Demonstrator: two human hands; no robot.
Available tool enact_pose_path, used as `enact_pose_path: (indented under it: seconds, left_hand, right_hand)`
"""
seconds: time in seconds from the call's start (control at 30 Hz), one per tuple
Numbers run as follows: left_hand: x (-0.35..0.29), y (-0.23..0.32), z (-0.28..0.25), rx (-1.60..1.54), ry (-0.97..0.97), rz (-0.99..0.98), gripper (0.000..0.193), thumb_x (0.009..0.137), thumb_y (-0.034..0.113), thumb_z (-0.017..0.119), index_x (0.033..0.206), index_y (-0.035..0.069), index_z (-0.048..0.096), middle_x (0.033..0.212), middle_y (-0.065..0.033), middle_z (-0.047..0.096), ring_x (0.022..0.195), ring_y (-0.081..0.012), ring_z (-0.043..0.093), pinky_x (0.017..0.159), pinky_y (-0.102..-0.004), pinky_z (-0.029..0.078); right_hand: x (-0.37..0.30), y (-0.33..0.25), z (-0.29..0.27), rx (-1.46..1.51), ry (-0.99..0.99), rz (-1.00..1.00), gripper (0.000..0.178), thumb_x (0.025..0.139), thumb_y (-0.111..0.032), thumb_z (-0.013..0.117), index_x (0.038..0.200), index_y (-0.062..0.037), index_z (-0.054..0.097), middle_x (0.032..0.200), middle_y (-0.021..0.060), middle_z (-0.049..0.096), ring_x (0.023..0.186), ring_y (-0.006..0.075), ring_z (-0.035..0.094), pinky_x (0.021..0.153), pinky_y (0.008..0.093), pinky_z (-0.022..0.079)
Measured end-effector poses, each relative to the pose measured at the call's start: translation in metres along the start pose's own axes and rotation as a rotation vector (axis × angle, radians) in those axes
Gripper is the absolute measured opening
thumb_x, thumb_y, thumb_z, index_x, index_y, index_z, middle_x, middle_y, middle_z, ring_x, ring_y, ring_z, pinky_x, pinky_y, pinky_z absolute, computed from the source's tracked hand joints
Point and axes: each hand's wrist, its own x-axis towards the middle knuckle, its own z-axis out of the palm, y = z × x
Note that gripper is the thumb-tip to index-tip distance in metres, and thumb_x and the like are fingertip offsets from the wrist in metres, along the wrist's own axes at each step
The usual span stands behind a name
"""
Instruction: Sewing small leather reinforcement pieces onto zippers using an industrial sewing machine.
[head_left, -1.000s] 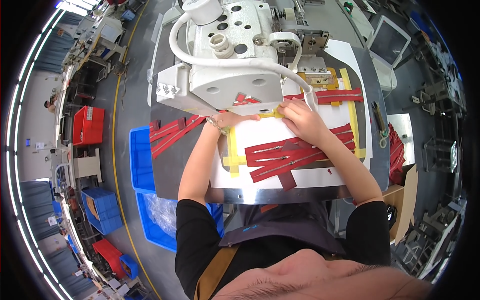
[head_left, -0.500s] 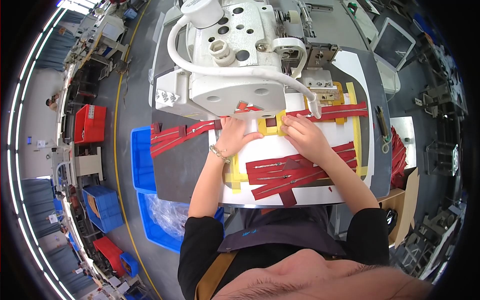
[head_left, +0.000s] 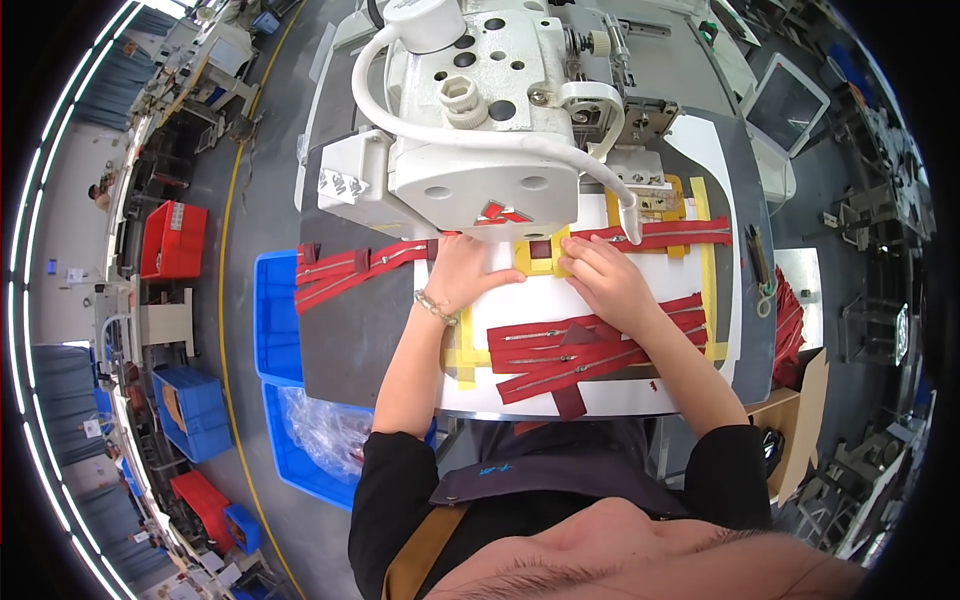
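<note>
A white sewing machine (head_left: 480, 150) stands over a white work sheet. My left hand (head_left: 463, 272) lies flat at its lower left edge, thumb spread to the right; the fingertips are partly hidden by the machine head. A red zipper (head_left: 340, 275) runs out leftward from it. My right hand (head_left: 605, 282) rests with outstretched fingers at a yellow frame (head_left: 541, 262), where a dark red patch shows in its opening. By those fingertips another red zipper (head_left: 680, 233) stretches to the right. Several red zippers (head_left: 560, 350) lie overlapping on the sheet, partly under my right forearm.
Blue bins (head_left: 277, 320) stand left of the table, one holding clear plastic (head_left: 325, 435). Scissors (head_left: 764, 285) lie near the table's right edge. A red bundle (head_left: 789, 310) and a cardboard box (head_left: 800, 420) are to the right, with a screen (head_left: 785, 105) at the far right.
The whole view has shifted slightly. Both hands keep nearly the same places at the yellow frame and machine, and the zippers lie as before.
</note>
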Motion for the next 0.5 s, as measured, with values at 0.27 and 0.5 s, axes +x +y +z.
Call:
enact_pose_path:
  seconds: [0.27,0.5]
  left_hand:
    - [-0.0017,0.0033,0.0011,0.042,0.052,0.014,0.081,0.072,0.067,0.063,0.125,0.007,0.053,0.116,-0.0167,0.059,0.114,-0.0351,0.049,0.095,-0.0459,0.036]
    - [-0.0029,0.0069,0.0034,0.033,0.016,-0.037,0.078,0.069,0.063,0.069,0.12,0.005,0.057,0.123,-0.016,0.054,0.116,-0.0356,0.047,0.097,-0.0453,0.035]
  right_hand:
    - [0.0031,-0.0015,-0.0015,-0.006,-0.016,-0.008,0.019,0.079,-0.007,0.063,0.098,-0.0041,0.061,0.116,0.0107,0.061,0.11,0.0269,0.058,0.098,0.0427,0.045]
    - [0.0021,-0.0057,-0.0033,-0.116,-0.034,-0.013,0.019,0.079,-0.007,0.061,0.098,-0.0045,0.061,0.116,0.0106,0.061,0.109,0.0271,0.059,0.096,0.0428,0.046]
